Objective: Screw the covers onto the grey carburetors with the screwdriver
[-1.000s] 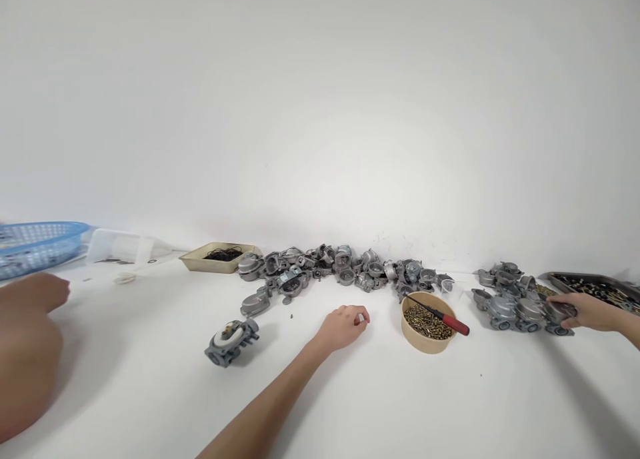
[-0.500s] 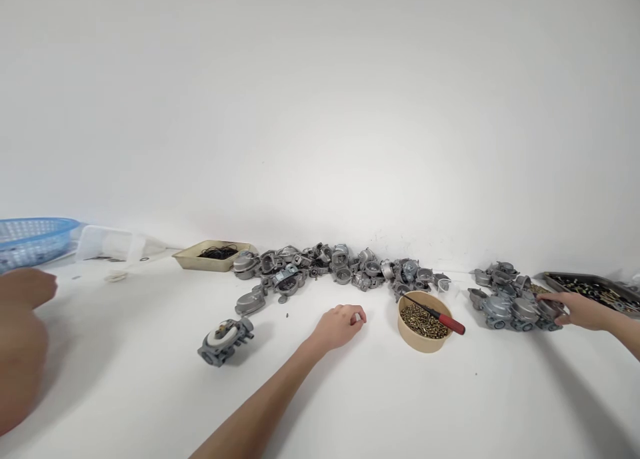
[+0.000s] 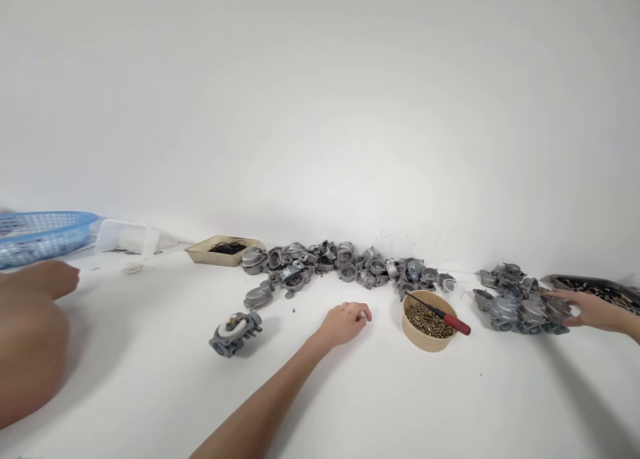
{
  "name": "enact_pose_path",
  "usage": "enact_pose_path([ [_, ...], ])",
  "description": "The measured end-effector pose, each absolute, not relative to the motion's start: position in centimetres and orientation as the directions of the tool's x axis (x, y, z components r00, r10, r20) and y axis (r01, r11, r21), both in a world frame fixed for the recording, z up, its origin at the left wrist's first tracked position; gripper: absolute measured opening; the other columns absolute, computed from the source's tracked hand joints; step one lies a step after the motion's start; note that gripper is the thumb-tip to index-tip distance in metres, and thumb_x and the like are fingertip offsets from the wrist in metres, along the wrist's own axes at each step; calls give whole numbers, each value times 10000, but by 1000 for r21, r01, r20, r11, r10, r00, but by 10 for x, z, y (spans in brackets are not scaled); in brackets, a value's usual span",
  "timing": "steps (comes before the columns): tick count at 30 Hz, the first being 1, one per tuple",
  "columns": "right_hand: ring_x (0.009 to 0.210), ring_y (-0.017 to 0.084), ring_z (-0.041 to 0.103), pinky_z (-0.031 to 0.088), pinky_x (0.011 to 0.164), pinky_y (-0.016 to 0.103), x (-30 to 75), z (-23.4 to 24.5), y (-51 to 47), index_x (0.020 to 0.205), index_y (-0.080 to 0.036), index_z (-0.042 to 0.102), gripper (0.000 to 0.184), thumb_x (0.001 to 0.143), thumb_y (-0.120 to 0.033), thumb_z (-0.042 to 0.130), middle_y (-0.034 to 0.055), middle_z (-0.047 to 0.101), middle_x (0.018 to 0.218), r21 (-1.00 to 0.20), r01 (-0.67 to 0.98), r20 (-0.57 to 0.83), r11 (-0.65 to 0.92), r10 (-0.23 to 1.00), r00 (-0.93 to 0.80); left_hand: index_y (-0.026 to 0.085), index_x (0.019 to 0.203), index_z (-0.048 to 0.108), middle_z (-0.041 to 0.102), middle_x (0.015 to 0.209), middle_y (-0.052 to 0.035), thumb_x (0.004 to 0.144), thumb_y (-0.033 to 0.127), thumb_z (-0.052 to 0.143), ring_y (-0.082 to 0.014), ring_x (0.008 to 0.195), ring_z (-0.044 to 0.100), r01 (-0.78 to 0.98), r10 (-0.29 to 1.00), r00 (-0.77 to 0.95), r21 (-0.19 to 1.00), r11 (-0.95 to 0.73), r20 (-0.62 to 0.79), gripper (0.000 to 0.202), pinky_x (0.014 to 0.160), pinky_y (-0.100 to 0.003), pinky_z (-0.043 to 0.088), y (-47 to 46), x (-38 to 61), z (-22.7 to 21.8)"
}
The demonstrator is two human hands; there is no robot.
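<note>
in the head view, the left hand (image 3: 341, 324) rests palm down around the middle of the white worktop (image 3: 400, 399), its fingers loosely curled in; the palm is hidden, so i cannot tell whether anything sits inside. the right hand (image 3: 595, 309) reaches in from the right side to the end casting (image 3: 557, 314) of a short front row of grey metal castings (image 3: 505, 310). its fingers are bent around that end piece, the thumb low on the near side, but how tightly they press is too small to tell. behind the row, more castings are piled toward the worktop's back edge, and a dark tray (image 3: 556, 278) of small mixed parts stands just beside them.

between the two hands, a tan bowl (image 3: 427, 342) holds brass-coloured screws (image 3: 425, 320); a screwdriver (image 3: 457, 324) with a red handle lies across it, the handle jutting over the rim toward the right. along the back edge, against the wall, runs a long heap of grey castings (image 3: 346, 270), with a cream tray (image 3: 213, 256) of thin black rings (image 3: 227, 248) at its left end. closer to the front edge, to the left of the left hand, a single grey body (image 3: 235, 334) bearing a white curved part lies apart from the heap. toward the back left stand a clear container (image 3: 125, 234) and a blue basket (image 3: 50, 232). another person's bare arm (image 3: 30, 346), blurred, comes in from the left side.
</note>
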State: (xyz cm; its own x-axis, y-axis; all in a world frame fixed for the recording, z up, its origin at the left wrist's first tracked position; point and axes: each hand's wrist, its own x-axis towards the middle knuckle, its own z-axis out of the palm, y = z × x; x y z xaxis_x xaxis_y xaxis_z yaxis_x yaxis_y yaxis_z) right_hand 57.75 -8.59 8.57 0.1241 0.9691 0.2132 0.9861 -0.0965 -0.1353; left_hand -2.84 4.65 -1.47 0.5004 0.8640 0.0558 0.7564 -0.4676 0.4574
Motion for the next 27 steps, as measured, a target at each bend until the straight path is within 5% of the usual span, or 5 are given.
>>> enact_pose_path([
  [5,1095,436,723,573,842,479,540,128,-87,1094,-271,781,418,777,-516,665,194,753,1233,-220,970,385,-100,905,180,287,889,734,770,973,1,889,110,524,-265,1067,688,762,859,509,435,-479,55,275,918,-348,514,45,-26,-16],
  [7,803,368,767,570,644,432,487,145,-86,989,-299,758,303,883,-557,642,133,802,931,-295,955,670,-21,709,223,277,843,729,771,935,2,872,101,532,-264,1034,697,769,861,506,426,-477,52,265,905,-346,518,45,-24,-17],
  [9,514,260,671,492,481,343,416,151,-86,827,-265,705,208,936,-440,679,63,718,622,-90,944,909,317,413,-52,274,834,730,771,912,4,863,95,536,-264,1017,702,777,866,497,419,-470,51,265,894,-343,520,45,-21,-17],
  [16,456,125,456,257,473,294,190,28,-76,594,-205,507,431,1024,-216,518,-29,504,500,262,503,639,823,243,-730,276,877,744,773,894,13,884,103,531,-253,1001,707,810,885,461,381,-447,58,275,887,-335,519,40,-19,-16],
  [27,524,122,415,314,569,263,167,-54,-63,600,-208,318,395,816,-145,642,-57,444,522,-226,576,424,786,611,-668,244,1218,694,763,1099,-62,1013,244,434,-267,1053,698,888,930,257,316,-335,263,331,921,-375,540,30,-74,33],
])
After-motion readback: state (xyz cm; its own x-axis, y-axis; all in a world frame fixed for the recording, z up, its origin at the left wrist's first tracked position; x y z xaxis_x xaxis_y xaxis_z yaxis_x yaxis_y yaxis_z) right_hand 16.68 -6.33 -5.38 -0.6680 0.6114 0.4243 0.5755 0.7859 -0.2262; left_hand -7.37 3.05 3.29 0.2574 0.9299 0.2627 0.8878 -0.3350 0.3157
